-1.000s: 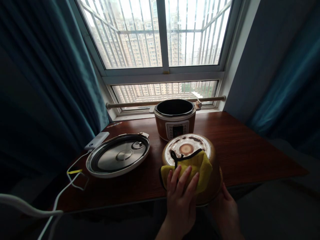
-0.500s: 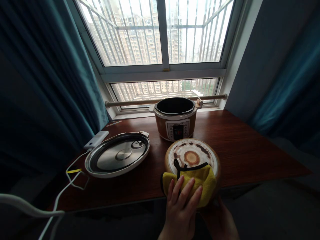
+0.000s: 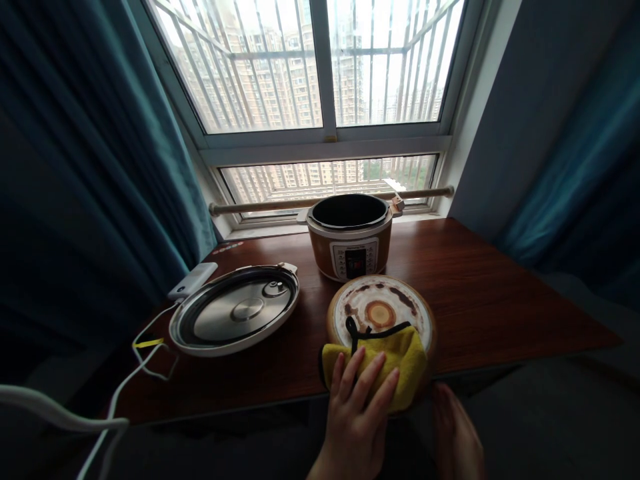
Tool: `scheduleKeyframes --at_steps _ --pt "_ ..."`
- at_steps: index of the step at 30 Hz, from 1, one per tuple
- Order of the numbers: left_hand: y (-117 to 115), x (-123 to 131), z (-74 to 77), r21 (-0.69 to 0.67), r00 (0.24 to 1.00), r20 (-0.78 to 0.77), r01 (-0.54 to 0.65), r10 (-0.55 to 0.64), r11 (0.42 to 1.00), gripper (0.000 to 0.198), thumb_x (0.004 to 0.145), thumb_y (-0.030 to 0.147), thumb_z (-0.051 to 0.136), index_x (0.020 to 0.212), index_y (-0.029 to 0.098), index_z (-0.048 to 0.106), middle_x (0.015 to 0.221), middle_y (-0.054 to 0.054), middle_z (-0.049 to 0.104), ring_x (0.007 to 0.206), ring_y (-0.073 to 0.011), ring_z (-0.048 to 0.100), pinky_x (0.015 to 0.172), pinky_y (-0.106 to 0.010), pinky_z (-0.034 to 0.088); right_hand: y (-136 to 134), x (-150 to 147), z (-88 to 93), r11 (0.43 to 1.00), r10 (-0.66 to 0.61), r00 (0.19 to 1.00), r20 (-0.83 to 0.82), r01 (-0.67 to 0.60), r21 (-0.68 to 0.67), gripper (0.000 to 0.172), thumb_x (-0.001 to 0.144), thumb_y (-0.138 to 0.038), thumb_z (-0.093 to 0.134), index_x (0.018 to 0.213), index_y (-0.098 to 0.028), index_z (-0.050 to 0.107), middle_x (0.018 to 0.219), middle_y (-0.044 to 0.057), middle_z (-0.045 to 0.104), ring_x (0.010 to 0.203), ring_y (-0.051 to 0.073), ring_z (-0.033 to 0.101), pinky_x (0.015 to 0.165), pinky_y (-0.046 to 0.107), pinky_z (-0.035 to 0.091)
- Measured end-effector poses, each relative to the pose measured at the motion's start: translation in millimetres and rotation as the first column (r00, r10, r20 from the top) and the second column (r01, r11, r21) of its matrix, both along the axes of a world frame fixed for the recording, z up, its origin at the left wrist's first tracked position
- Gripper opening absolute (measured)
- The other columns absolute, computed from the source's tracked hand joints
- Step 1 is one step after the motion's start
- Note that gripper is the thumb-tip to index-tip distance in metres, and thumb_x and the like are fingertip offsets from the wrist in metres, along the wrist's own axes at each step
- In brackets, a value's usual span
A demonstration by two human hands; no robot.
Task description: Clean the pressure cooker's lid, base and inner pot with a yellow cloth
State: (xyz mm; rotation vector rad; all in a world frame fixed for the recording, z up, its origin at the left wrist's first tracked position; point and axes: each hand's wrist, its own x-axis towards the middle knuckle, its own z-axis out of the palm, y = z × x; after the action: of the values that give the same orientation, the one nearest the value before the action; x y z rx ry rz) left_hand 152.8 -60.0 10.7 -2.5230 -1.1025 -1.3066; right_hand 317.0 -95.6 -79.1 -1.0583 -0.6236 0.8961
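Observation:
An inner pot [image 3: 354, 293] lies bottom up near the table's front edge, its pale base marked with brown stains and a ring. A yellow cloth [image 3: 397, 353] with black edging covers the near part of that base. Over the cloth my left hand [image 3: 357, 407] curls its spread fingers, pressing it against the pot. My right hand [image 3: 456, 427] hangs below the table edge, right of the pot, fingers stretched and seemingly apart from it; it is dim there. Behind the inner pot stands an electric pressure cooker [image 3: 320, 250], lidless, with a dark interior.
To the left, the cooker lid [image 3: 225, 327] rests with its metal underside up. A white device [image 3: 196, 279] with a white cable [image 3: 120, 400] lies beyond it, beside a yellow tag [image 3: 149, 343]. Window [image 3: 327, 80] and blue curtains [image 3: 125, 133] border the wooden table [image 3: 480, 293].
My right hand has come away from the pot's near right side and moved slightly right. My left hand stays on the cloth, shifted slightly left with the view.

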Motion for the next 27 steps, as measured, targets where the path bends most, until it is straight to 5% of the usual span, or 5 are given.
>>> scheduleKeyframes --at_steps 4,9,19,22,27 --pt "1 3 12.0 -0.005 0.987 -0.129 0.093 -0.092 0.996 0.047 0.082 0.024 0.045 0.129 0.027 0.047 0.132 -0.001 0.051 0.128 -0.0266 0.034 0.109 -0.047 0.016 -1 12 36.9 0.969 -0.239 0.835 0.495 0.235 0.071 0.050 0.091 -0.039 0.034 0.139 -0.024 0.029 0.147 0.001 0.026 0.136 0.023 0.019 0.111 0.050 0.011" --pt "6 0 19.3 -0.072 0.964 -0.232 0.119 -0.132 0.990 0.050 0.081 0.022 0.046 0.132 0.026 0.043 0.137 -0.001 0.045 0.131 -0.0254 0.030 0.110 -0.043 0.014 12 12 56.1 0.966 -0.194 0.475 0.858 -0.059 0.252 0.048 0.094 -0.032 0.023 0.140 -0.019 0.028 0.144 0.007 0.031 0.132 0.026 0.029 0.106 0.047 0.026" --pt "58 -40 22.6 -0.460 0.972 0.233 0.120 -0.010 0.880 0.039 0.087 0.018 0.039 0.124 0.025 0.050 0.134 -0.003 0.045 0.131 -0.0220 0.028 0.109 -0.042 0.022 25 20 44.0 0.932 -0.264 0.387 0.884 -0.134 0.337 0.047 0.091 -0.015 0.023 0.136 -0.015 0.037 0.136 0.010 0.043 0.127 0.026 0.037 0.102 0.048 0.032" --pt "103 -41 30.4 -0.564 0.907 0.419 0.291 -0.035 0.773 0.032 0.084 0.024 0.046 0.113 0.022 0.060 0.130 -0.004 0.049 0.125 -0.0240 0.037 0.108 -0.040 0.023 27 22 44.4 0.920 -0.284 0.389 0.876 -0.147 0.364 0.048 0.090 -0.013 0.024 0.136 -0.014 0.037 0.135 0.011 0.044 0.126 0.026 0.039 0.102 0.048 0.033" --pt "175 -28 35.1 -0.665 0.690 0.719 0.644 0.088 0.378 0.038 0.066 0.028 0.065 0.102 0.016 0.066 0.113 -0.007 0.063 0.115 -0.0307 0.048 0.101 -0.040 0.031 29 22 41.0 0.914 -0.307 0.381 0.872 -0.137 0.382 0.048 0.089 -0.012 0.024 0.135 -0.014 0.038 0.134 0.011 0.045 0.126 0.025 0.039 0.102 0.048 0.034"
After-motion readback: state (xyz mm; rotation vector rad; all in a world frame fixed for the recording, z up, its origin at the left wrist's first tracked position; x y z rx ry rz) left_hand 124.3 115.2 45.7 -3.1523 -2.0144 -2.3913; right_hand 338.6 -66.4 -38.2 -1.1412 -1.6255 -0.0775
